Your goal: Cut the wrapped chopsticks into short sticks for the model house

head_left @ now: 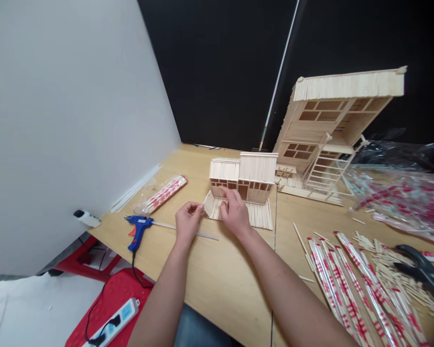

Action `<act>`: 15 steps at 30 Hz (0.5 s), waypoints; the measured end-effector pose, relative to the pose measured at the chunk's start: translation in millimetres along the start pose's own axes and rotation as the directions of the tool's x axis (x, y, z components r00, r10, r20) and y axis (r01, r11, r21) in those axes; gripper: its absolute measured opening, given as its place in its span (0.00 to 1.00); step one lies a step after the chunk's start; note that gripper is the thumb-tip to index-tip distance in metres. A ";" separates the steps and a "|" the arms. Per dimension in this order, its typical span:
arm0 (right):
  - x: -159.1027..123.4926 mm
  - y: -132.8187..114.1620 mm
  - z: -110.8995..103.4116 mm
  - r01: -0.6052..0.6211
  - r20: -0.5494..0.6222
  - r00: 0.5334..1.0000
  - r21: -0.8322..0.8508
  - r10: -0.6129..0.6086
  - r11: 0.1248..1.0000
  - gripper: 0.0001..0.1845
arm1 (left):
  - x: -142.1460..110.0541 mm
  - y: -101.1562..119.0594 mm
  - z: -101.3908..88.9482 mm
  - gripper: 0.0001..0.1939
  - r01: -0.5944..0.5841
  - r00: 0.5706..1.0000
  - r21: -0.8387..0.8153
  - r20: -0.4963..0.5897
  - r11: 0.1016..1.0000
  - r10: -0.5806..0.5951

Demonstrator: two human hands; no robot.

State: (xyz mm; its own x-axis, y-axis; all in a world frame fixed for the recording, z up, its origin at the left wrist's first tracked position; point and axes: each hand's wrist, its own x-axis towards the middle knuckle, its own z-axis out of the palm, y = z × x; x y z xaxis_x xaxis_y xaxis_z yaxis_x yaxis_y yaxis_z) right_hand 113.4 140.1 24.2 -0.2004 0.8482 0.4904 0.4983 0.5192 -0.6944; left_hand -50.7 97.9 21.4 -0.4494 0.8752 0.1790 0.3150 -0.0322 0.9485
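L hand (188, 219): grip pinching L edge of tilted stick panel (211, 205). R hand (235, 214): fingers (226, 196) laid over panel's upper edge; pinch or not, cannot tell. Panel held just in front of small stick house (244, 176), above stick-slat base (258, 214), on worktop (198, 262). L of hands: blue hot glue gun (139, 231) w/ long white stick (188, 233); wrapped chopstick pkt (164, 194). R side: loose wrapped chopsticks (361, 294), black clamp (423, 270), plastic wrap (394, 197). Behind: large stick house (336, 125). Below worktop: power strip (112, 323) on red stool (108, 303).
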 end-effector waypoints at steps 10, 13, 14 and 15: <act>1.1 -3.7 -15.0 0.001 -0.105 0.994 0.036 0.003 0.999 0.22 | -15.7 13.0 -10.7 0.16 0.119 0.988 -0.212 0.121 0.970 -0.095; 4.3 -7.9 -29.5 -0.020 -0.133 0.991 0.037 0.025 0.999 0.20 | -34.3 19.0 -13.7 0.17 0.156 0.966 -0.216 0.238 0.964 -0.103; 5.1 -9.4 -35.9 -0.028 -0.146 0.989 0.048 0.035 0.998 0.20 | -41.5 20.7 -13.8 0.17 0.168 0.953 -0.207 0.284 0.964 -0.105; 5.6 -11.0 -42.9 -0.036 -0.160 0.986 0.064 0.046 0.997 0.19 | -48.9 22.1 -13.6 0.17 0.179 0.938 -0.191 0.330 0.965 -0.108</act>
State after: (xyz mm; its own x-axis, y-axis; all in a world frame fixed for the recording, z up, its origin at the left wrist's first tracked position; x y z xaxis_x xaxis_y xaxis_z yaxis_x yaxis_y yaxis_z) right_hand 143.0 134.6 57.2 -0.0399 0.8436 0.5354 0.4503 0.4936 -0.7441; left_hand -33.1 47.8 37.1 -0.1799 0.9835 -0.0211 0.0636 0.0330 0.9974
